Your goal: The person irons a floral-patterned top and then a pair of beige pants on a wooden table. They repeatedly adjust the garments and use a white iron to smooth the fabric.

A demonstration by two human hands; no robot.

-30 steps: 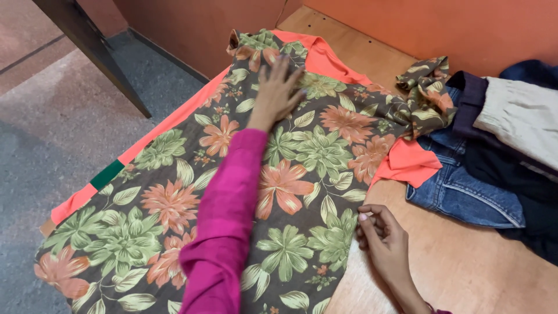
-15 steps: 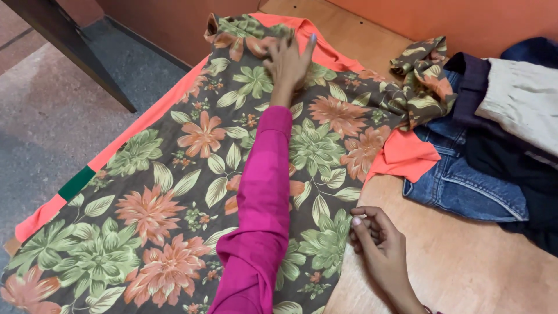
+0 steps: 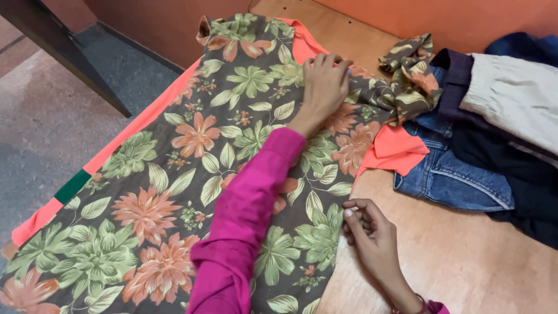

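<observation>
A: Left hand (image 3: 324, 81) sits further right on the floral dress (image 3: 192, 192) than half a second back. Then it lay up by the neckline, fingers spread. Now it is over the right shoulder area, fingers curled and pressed together on the cloth, close to where the sleeve (image 3: 407, 72) bunches.

B: Pinching or just pressing?

A: Fingertips bend down into the fabric at the fold line. A true pinch cannot be told from here; the pads are hidden.

B: Right hand (image 3: 369, 232)?

A: Hardly shifted. It rests at the dress's right edge, thumb and fingers drawn together on the hem where cloth meets the wooden table (image 3: 465, 261). Looks like a light pinch of that edge.

B: Where does the dress lie?

A: Flat, front up, across the table, neckline at the far end, skirt trailing off the near-left corner. Orange lining (image 3: 395, 152) shows along the left border and under the right sleeve.

B: Meaning?

A: My read: smoothing of the neck is finished and attention has moved to the sleeve side, the near hand anchoring the edge.

B: Neighbours?

A: Blue jeans (image 3: 447, 174) touching the orange flap, dark and pale clothes (image 3: 511, 99) piled beyond.
</observation>
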